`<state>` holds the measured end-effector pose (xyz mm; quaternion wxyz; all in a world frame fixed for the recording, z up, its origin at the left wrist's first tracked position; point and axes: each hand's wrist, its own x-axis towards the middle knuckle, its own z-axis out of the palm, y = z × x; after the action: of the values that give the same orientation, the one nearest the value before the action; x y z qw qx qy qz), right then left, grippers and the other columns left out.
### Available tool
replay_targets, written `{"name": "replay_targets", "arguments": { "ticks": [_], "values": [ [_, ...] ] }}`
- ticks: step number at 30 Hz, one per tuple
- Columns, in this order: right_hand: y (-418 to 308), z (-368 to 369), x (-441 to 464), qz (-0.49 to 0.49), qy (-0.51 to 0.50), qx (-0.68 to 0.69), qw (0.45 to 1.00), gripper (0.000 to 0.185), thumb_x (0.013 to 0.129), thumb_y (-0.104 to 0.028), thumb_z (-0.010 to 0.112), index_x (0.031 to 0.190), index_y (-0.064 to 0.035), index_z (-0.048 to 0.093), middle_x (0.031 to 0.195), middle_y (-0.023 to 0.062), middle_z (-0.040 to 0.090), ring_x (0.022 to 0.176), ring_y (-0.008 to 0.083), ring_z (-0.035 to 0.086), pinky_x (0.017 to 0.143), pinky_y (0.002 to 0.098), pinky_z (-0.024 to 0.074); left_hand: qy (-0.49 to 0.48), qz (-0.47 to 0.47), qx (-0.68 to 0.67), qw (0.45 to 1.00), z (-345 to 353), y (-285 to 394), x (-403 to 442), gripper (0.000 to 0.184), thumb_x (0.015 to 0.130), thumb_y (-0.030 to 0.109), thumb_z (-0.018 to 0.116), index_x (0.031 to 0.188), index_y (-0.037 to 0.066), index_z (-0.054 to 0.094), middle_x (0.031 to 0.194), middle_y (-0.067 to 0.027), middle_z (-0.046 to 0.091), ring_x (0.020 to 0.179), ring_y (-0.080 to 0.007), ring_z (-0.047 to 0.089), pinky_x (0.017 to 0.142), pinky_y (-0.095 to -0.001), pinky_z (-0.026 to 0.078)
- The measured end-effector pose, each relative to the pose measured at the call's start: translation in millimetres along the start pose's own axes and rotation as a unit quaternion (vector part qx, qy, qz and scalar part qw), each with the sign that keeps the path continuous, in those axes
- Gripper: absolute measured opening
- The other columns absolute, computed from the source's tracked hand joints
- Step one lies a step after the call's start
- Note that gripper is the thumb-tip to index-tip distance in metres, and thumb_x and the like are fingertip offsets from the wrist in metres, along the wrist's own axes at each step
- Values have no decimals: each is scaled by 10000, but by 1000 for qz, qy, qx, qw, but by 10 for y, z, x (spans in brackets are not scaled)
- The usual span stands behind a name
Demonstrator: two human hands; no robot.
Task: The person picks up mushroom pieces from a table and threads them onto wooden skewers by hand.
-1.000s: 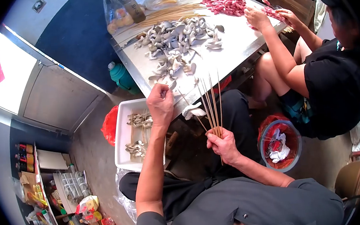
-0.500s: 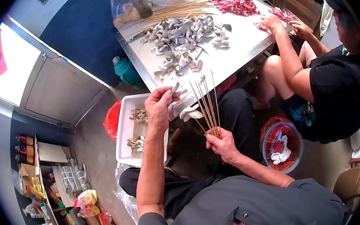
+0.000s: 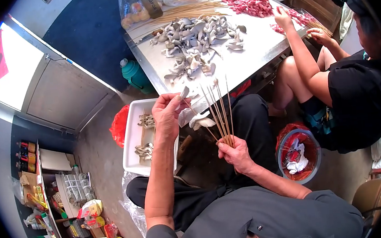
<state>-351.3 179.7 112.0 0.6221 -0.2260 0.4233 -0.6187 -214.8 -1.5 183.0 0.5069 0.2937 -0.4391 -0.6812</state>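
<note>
My left hand (image 3: 166, 114) pinches a piece of grey oyster mushroom (image 3: 184, 92) at the tip of a wooden skewer (image 3: 192, 107). Another mushroom piece (image 3: 201, 120) is threaded lower on that same skewer. In my right hand (image 3: 235, 153) is a fanned bundle of bamboo skewers (image 3: 221, 116), gripped near their lower ends, the mushroom skewer among them. Beyond my hands, a heap of torn oyster mushrooms (image 3: 197, 39) lies on the white table (image 3: 253, 54). Under my left forearm stands a white tray (image 3: 130, 144) holding skewered mushrooms (image 3: 144, 151).
Across the table lie loose skewers (image 3: 190, 11), a knife (image 3: 147, 38) and a pile of red meat (image 3: 247, 3). A co-worker (image 3: 355, 91) sits at the right, hands by the meat. A lined bin (image 3: 318, 153) stands on the floor; a teal flask (image 3: 135, 75) is beside the table.
My hands stay almost in place, with the left fingers shifting slightly at the skewer tip. The co-worker's nearer hand has lifted a little from the meat.
</note>
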Motion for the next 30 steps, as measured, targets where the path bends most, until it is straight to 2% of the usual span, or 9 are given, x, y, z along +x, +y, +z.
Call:
{"name": "replay_targets", "arguments": {
  "ticks": [7,11,13,15,17,19,26,29,30],
  "values": [
    [3,-13,5,10,-4,-1,1000,83,911,-122,600,944,-49,583,637,13,582,440,24,390,409,175,278,-40,10,98,994,-51,45,7,75,848,46,651,886,-12,623,867,-81,650,743,-177,651,702,-290,526],
    [1,-43,19,15,2,14,1000,85,910,-122,600,947,-47,582,634,18,581,434,25,385,400,176,276,-199,-91,256,942,-3,146,-97,98,829,80,673,866,-11,665,849,-18,654,750,-62,553,664,-198,426],
    [20,-61,48,-8,11,15,1000,95,919,-120,592,959,-34,584,653,56,595,412,27,368,374,172,263,-181,-53,315,930,-33,214,-2,117,839,88,657,902,-10,676,861,-10,657,746,-55,547,674,-203,433],
    [2,-63,70,-8,7,16,1000,102,917,-124,595,962,-34,583,652,55,594,413,28,371,375,172,267,-51,84,409,907,-106,198,278,130,838,107,653,911,4,687,832,-14,663,713,-72,567,640,-226,459],
    [-34,-49,81,-11,3,15,1000,108,915,-129,599,965,-35,582,652,53,593,415,29,374,376,172,270,45,192,490,849,-165,207,583,182,803,98,639,957,10,680,911,-115,674,793,-206,637,700,-303,496],
    [-53,-13,64,-1,7,1,1000,97,907,-132,606,942,-43,585,630,16,578,431,25,386,394,180,282,14,297,568,768,-346,128,946,225,768,104,629,973,30,683,948,-148,661,905,-282,620,785,-342,491],
    [-36,-46,16,6,16,10,1000,100,905,-132,608,944,-42,585,633,12,582,439,25,389,408,182,286,-38,323,647,690,-403,17,1055,89,747,83,610,759,9,563,776,-131,615,811,-331,574,726,-399,466],
    [-36,-48,18,9,16,10,1000,102,905,-133,609,947,-43,585,633,12,582,438,25,387,408,180,286,-7,286,600,747,-374,23,900,67,743,57,598,762,10,555,761,-143,603,719,-330,580,669,-377,471],
    [-35,-38,25,11,14,9,1000,103,904,-134,610,949,-45,585,633,12,582,438,25,386,407,179,286,7,277,576,769,-377,28,833,55,775,20,594,780,7,540,719,-115,594,641,-249,606,606,-324,481]
  ]
}}
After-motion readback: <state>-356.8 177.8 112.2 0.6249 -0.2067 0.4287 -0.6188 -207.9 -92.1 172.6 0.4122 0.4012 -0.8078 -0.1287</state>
